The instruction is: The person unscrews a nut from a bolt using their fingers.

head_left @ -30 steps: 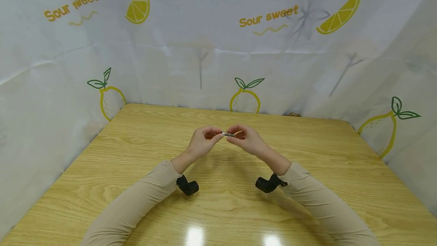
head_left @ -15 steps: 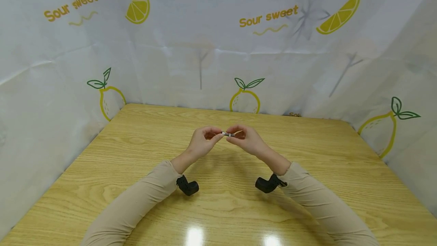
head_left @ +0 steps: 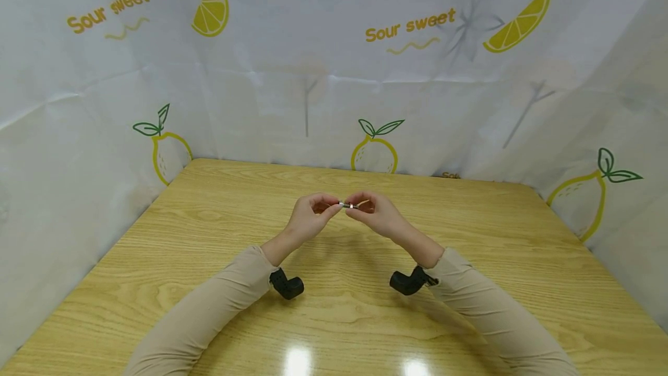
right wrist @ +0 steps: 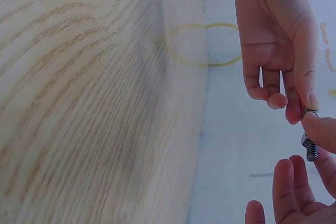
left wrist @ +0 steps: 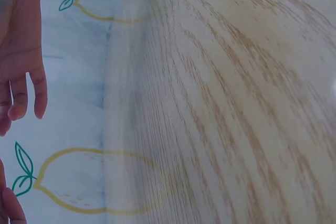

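Note:
A small metal bolt (right wrist: pixel 312 153) is held level between the two hands, above the table. My left hand (head_left: pixel 309 216) pinches one end of it between thumb and fingertips, which cover that end. From the other side my right hand (head_left: pixel 379 213) has its thumb and a finger at the nut (right wrist: pixel 304 141) on the bolt's thread. The threaded tip sticks out past the nut toward the right palm. In the right wrist view the other right fingers (right wrist: pixel 286 187) are spread away from the bolt. The left wrist view shows parts of both hands but not the bolt.
Below the hands lies a wood-grain table (head_left: pixel 334 306), with light glare near its front edge. A white cloth (head_left: pixel 261 115) with lemon prints hangs behind and at both sides. Black camera mounts (head_left: pixel 288 285) sit on both wrists.
Both hands stay almost in place. Near the right fingertips the nut's glint has shifted and brightened, with only slight movement of the right fingers.

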Available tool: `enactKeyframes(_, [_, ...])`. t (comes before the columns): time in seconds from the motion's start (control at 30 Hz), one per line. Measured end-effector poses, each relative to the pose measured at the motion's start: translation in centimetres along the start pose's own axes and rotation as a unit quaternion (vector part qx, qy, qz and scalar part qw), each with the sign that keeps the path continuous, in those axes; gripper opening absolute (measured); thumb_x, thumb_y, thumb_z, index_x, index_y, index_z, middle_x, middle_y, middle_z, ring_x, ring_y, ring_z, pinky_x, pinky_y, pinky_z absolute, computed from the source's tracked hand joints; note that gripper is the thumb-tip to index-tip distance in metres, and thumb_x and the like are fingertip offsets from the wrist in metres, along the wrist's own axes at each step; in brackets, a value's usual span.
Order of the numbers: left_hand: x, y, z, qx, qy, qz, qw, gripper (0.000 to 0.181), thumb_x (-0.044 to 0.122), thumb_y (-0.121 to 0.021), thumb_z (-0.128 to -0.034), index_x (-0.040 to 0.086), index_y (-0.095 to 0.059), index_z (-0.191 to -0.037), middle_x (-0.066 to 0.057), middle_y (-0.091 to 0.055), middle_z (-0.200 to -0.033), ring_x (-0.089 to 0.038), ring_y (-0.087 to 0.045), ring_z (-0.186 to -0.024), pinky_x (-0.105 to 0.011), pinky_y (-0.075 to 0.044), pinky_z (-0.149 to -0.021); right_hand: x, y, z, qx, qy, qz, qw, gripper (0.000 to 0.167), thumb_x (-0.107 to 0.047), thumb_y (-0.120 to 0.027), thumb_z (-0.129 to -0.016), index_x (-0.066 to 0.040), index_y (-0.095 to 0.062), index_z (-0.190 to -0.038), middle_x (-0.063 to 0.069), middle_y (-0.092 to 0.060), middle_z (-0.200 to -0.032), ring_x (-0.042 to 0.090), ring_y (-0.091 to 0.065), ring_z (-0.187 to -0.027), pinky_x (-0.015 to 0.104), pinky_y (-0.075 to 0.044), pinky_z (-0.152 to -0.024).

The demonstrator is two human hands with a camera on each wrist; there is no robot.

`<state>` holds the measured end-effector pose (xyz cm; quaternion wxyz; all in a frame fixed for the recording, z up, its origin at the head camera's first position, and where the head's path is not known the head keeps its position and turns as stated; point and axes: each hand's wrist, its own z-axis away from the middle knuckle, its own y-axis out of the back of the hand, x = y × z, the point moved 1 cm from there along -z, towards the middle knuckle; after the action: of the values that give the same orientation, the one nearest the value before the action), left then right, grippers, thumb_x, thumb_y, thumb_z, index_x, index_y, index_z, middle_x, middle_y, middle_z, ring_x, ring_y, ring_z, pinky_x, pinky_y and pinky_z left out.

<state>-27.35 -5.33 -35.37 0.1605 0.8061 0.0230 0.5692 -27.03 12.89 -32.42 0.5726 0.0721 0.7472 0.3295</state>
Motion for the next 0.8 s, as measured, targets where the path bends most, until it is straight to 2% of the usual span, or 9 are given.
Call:
enactKeyframes(0.1, [0.02, 0.02, 0.0, 0.001, 0.004, 0.001, 1.0, 0.018, 0.015, -0.062, -0.0901, 0.002, -0.068, -0.102, -0.017, -0.067, -0.103, -0.035, -0.063, -0.092, -0.022, -0.048, -0.071, 0.04, 0.02, -0.05, 0.004, 0.007, -0.005, 1.0, 0.033, -0.021, -0.06, -0.092, -0.002, -0.056, -0.12, 0.018, -0.058, -0.116, 0.03, -0.061, -0.102, 0.037, -0.052, -0.083])
enactKeyframes(0.3, [-0.06, 0.05, -0.02, -0.002, -0.002, 0.004, 1.0, 0.02, 0.015, -0.062, -0.0907, 0.002, -0.068, -0.105, -0.017, -0.066, -0.103, -0.038, -0.062, -0.095, -0.022, -0.049, -0.072, 0.27, 0.07, 0.01, -0.014, 0.0, 0.004, 0.9999, 0.036, -0.028, -0.049, -0.098, -0.003, -0.058, -0.122, 0.019, -0.058, -0.123, 0.037, -0.057, -0.109, 0.041, -0.049, -0.086])
enactKeyframes(0.47, [0.01, 0.04, 0.05, 0.0, 0.0, 0.006, 1.0, 0.02, 0.015, -0.062, -0.0903, 0.002, -0.068, -0.104, -0.017, -0.066, -0.104, -0.038, -0.062, -0.094, -0.022, -0.048, -0.071, 0.24, -0.04, 0.03, 0.005, 0.009, -0.005, 0.9999, 0.028, -0.02, -0.057, -0.094, -0.003, -0.058, -0.117, 0.019, -0.06, -0.115, 0.032, -0.061, -0.103, 0.037, -0.051, -0.082])
enactKeyframes(0.6, [0.03, 0.04, 0.08, 0.002, 0.004, 0.005, 1.0, 0.019, 0.015, -0.062, -0.0902, 0.003, -0.068, -0.104, -0.016, -0.066, -0.105, -0.037, -0.062, -0.094, -0.022, -0.048, -0.071, 0.26, -0.01, -0.05, 0.011, 0.017, -0.015, 0.9997, 0.035, -0.018, -0.061, -0.091, -0.003, -0.054, -0.122, 0.019, -0.058, -0.115, 0.03, -0.062, -0.098, 0.035, -0.052, -0.08])
enactKeyframes(0.7, [0.04, 0.07, 0.11, 0.004, 0.004, 0.003, 1.0, 0.019, 0.015, -0.062, -0.0903, 0.003, -0.068, -0.105, -0.016, -0.066, -0.104, -0.035, -0.062, -0.093, -0.023, -0.049, -0.072, 0.41, 0.02, -0.07, 0.001, 0.014, -0.005, 0.9999, 0.038, -0.025, -0.057, -0.094, -0.004, -0.054, -0.126, 0.02, -0.058, -0.119, 0.031, -0.061, -0.1, 0.035, -0.051, -0.08])
enactKeyframes(0.8, [0.1, 0.06, 0.14, 0.009, 0.004, 0.0, 1.0, 0.019, 0.015, -0.062, -0.0902, 0.004, -0.068, -0.104, -0.015, -0.066, -0.103, -0.031, -0.063, -0.091, -0.023, -0.049, -0.072, 0.46, 0.0, -0.03, -0.006, 0.008, 0.005, 0.9999, 0.036, -0.029, -0.05, -0.098, -0.004, -0.058, -0.123, 0.021, -0.058, -0.121, 0.033, -0.058, -0.104, 0.037, -0.05, -0.082])
